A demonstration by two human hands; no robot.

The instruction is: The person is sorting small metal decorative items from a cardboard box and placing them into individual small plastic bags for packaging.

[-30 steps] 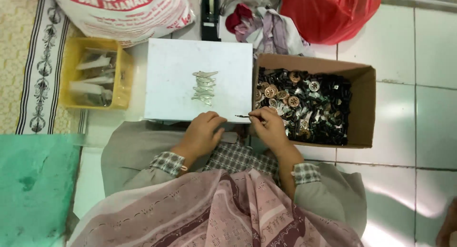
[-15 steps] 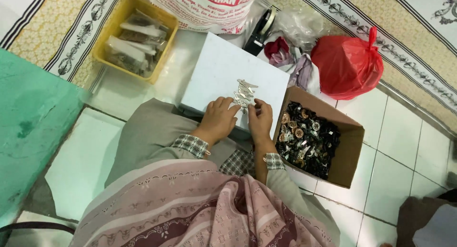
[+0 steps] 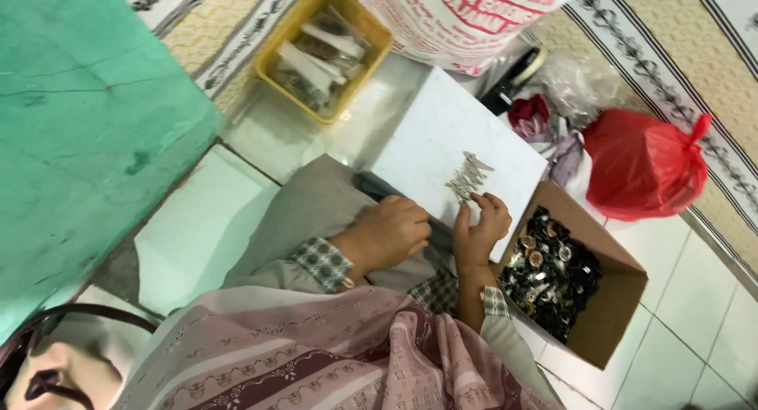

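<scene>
- Left hand: rested knuckles-up at the near edge of the white board, fingers curled in; whether anything is held in this grip cannot be told.
- Right hand: raised at the board's near edge, fingers bent toward the thumb, fingertips just beside the row of small silver metal pieces. The grip is nearly closed; a held piece cannot be made out.
- The metal pieces are laid in 1 short overlapping row on the board, toward its near right corner.
- Cardboard box: set on the tiled floor against the right side of the board, open on top, filled with small dark and metallic parts.
- Yellow tray: placed beyond the board to the left, with pale flat packets inside.
- Red plastic bag: tied at the top, seen beyond the box, beside a patterned mat.
- White sack with red print: stood at the far edge of the board.
- Green surface: seen along the left side.
- A pink patterned shawl is draped in the foreground; checked cuffs are seen at both wrists.
</scene>
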